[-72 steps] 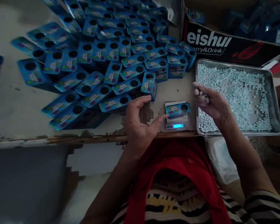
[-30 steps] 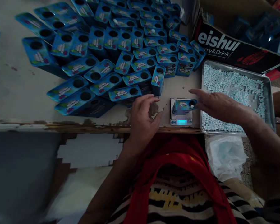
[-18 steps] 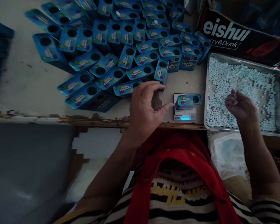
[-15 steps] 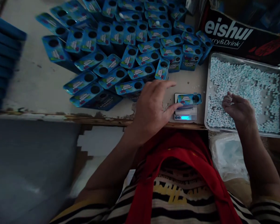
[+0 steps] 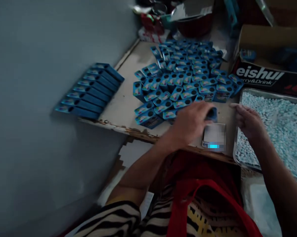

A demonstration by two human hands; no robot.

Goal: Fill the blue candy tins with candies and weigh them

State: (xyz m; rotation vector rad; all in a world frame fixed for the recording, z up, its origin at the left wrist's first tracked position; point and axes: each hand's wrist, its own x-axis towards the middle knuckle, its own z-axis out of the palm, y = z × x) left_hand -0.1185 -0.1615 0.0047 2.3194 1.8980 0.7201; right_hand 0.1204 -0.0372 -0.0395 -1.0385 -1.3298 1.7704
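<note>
My left hand point(image 5: 191, 123) is closed round a small blue tin point(image 5: 212, 114) and holds it just above the little white scale point(image 5: 214, 140), whose display glows blue. My right hand point(image 5: 247, 120) hovers at the left rim of the metal tray point(image 5: 238, 138), fingers loosely curled; what it holds, if anything, is hidden. The tray is full of pale blue-white round candies point(image 5: 279, 125). A big cluster of open blue tins point(image 5: 185, 82) with round holes covers the table beyond my hands.
A neat row of closed blue tins point(image 5: 89, 92) lies at the table's left corner. A cardboard box point(image 5: 267, 65) with white lettering stands behind the tray. A grey wall fills the left. Clutter and a dark red bowl point(image 5: 195, 24) sit at the far end.
My view has swung left and up. My left hand has taken the tin off the scale. My right hand has come from the candies to the tray's left rim.
</note>
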